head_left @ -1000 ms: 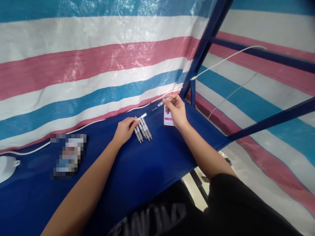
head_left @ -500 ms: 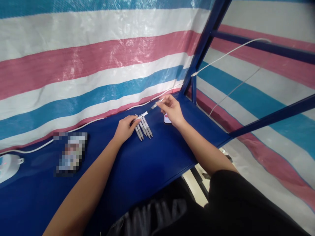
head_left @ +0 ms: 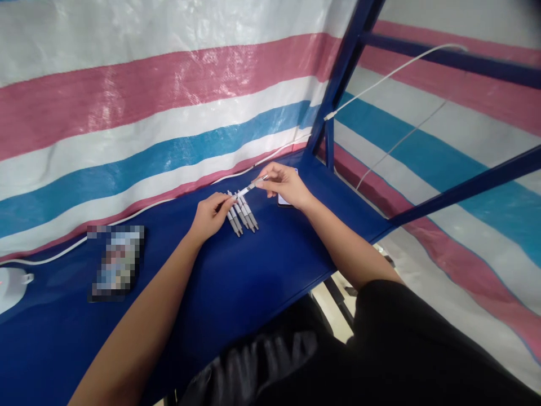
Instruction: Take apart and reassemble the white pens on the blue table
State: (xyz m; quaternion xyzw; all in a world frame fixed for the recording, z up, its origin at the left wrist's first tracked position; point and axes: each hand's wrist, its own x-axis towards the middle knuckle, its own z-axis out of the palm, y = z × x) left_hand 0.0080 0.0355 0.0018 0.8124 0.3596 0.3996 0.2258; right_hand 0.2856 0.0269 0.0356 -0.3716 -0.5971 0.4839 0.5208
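Observation:
My left hand (head_left: 210, 215) pinches one end of a white pen barrel (head_left: 244, 192) between thumb and fingers. At its other end, my right hand (head_left: 285, 183) grips the grey and silver pen part (head_left: 258, 181). The two parts meet in line, or nearly so; whether they are fully joined I cannot tell. Just below lie several white and grey pens (head_left: 243, 215), side by side on the blue table (head_left: 236, 276), their grey ends toward me. Beyond the right hand, a phone (head_left: 287, 200) is partly covered by that hand and wrist.
A blurred-out object (head_left: 118, 262) lies on the left of the table, with a white rounded device (head_left: 12, 288) at the far left. A white cable (head_left: 139, 213) runs along the back edge by the striped sheeting (head_left: 169, 79). Blue frame bars (head_left: 465, 186) stand at the right.
My right hand has moved left and slightly down, bringing its pen part up to the barrel. The thin dark gap between the parts has closed. The whole view has shifted slightly.

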